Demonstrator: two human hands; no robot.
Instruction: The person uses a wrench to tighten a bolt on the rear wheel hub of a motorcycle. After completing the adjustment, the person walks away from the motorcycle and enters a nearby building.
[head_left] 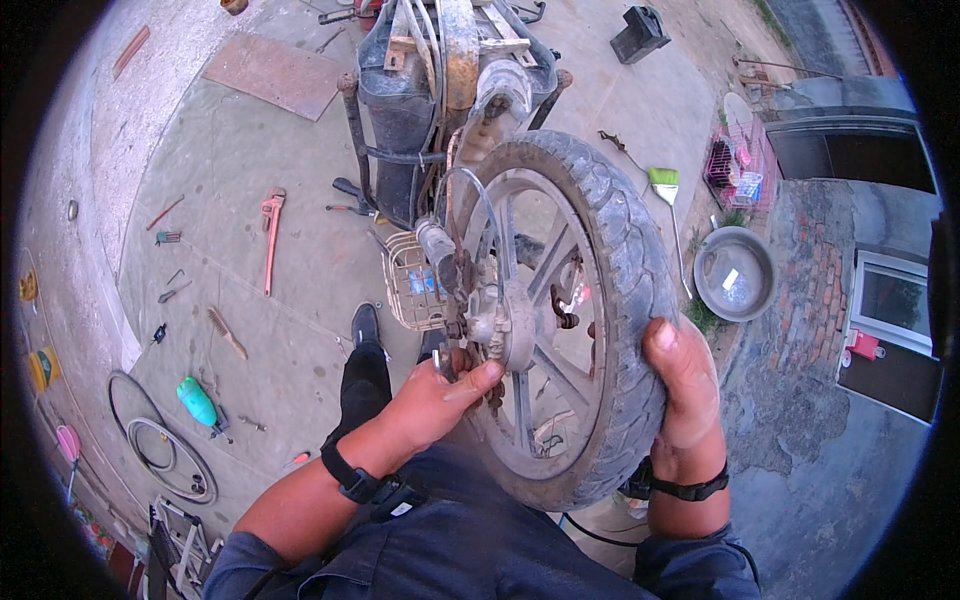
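A dusty spoked motorbike wheel (648, 250) stands upright in front of me, its worn black tyre tilted a little, next to the raised frame (460, 60) of a bike. My right hand (683, 375) clasps the tyre's right side, thumb across the tread and fingers round toward the rim. At the hub (517, 325), my left hand (445, 395) is closed round greasy metal parts, thumb pointing right. A small shiny metal piece shows by its fingers; what it belongs to is hidden. A cable (480, 180) loops above the hub.
Left on the ground lie a red pipe wrench (271, 240), a brush (227, 333), a green bottle (196, 402) and coiled tubing (160, 445). A wire basket (408, 290) sits behind the wheel. Rightward are a metal basin (762, 275), a broom (664, 185) and a brick wall (810, 290).
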